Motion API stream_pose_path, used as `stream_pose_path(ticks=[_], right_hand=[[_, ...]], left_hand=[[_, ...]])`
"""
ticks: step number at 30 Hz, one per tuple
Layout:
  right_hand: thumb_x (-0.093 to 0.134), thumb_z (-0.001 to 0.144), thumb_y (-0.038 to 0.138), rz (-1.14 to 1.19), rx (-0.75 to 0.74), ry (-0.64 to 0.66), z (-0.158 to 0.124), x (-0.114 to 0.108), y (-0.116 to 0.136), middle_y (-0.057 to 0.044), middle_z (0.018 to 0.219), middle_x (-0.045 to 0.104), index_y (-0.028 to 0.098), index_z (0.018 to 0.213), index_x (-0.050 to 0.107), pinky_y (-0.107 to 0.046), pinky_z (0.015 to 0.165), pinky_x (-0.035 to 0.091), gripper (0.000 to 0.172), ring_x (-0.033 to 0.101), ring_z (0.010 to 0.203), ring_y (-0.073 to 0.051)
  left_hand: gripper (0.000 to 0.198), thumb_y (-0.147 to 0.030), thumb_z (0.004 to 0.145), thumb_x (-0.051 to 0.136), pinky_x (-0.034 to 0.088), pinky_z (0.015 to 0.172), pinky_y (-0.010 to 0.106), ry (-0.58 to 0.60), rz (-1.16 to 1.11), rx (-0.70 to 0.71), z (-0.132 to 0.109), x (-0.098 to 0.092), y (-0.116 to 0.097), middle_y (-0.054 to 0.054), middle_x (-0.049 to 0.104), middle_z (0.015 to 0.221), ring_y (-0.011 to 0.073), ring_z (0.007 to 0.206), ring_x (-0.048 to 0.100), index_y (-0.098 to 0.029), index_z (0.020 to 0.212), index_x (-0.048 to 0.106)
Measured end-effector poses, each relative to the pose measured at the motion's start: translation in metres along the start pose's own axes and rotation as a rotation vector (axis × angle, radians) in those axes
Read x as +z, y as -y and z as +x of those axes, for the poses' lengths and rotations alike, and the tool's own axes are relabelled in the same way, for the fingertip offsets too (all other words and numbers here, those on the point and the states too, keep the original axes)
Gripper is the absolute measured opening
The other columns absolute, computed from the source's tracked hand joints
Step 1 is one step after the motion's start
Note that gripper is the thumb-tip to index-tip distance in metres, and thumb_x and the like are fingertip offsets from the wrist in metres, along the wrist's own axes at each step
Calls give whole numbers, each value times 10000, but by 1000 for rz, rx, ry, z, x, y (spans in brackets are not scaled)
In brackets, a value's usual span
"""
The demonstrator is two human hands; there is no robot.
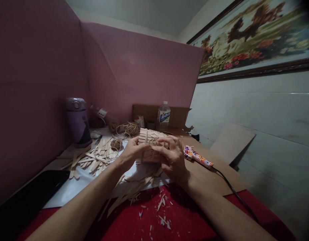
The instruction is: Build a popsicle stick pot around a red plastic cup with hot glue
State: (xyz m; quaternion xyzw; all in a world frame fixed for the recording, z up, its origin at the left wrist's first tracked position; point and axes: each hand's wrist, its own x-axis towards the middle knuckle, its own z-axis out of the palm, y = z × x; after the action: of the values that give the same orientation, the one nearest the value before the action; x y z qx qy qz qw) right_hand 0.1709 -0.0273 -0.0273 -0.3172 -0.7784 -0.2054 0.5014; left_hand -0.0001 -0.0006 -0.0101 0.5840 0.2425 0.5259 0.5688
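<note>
Both my hands hold a small round holder made of upright wooden sticks [149, 136], bound round with brown twine. My left hand [130, 152] grips its left side, thumb on top. My right hand [171, 157] wraps its right side, fingers pinched at the twine near the middle. The holder sits just above a white sheet [76, 187] on the table. The lower part of the holder is hidden behind my fingers.
Loose wooden sticks [94, 159] lie left of my hands, with twine coils [130, 129] behind. A purple flask [77, 122], a water bottle [163, 115], a patterned glue gun [198, 157] with black cord, and a black phone [26, 201] surround them. Wood chips litter the red cloth [156, 214].
</note>
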Motion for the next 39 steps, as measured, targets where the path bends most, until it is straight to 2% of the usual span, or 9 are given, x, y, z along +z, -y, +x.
stream_pose_path(ticks=[4,11,19,29,39], right_hand=[[548,747,82,-2,0,-1,-1,0,0,-48,1117,567,261,966,685,-475,944,401,314,451,1100,-274],[557,740,92,-8,9,11,-1,0,0,-39,1126,569,270,965,686,-462,948,402,315,452,1117,-273],[565,749,104,-11,14,8,-1,1,-1,-38,1125,572,271,966,689,-449,958,403,301,456,1114,-265],[553,745,82,39,25,-6,0,0,0,-49,1113,580,260,964,697,-461,937,412,316,463,1084,-261],[493,755,20,122,59,-130,2,0,1,-39,1037,605,265,911,691,-463,910,438,352,498,1030,-239]], left_hand=[[271,-213,685,690,508,725,271,-28,13,-8,-1,1,-1,65,736,912,172,770,667,-134,944,685],[250,-202,681,678,503,694,254,-29,26,-3,0,1,-1,47,737,867,151,720,653,-142,924,686],[292,-204,693,693,511,764,280,3,-2,10,1,-2,1,70,740,959,216,901,675,-147,979,692],[316,-226,684,716,522,809,319,18,-18,5,1,-1,-1,92,732,1050,243,937,680,-150,990,703],[351,-233,708,704,489,914,360,53,-18,36,1,-2,0,105,702,1135,253,1016,656,-148,1048,690]])
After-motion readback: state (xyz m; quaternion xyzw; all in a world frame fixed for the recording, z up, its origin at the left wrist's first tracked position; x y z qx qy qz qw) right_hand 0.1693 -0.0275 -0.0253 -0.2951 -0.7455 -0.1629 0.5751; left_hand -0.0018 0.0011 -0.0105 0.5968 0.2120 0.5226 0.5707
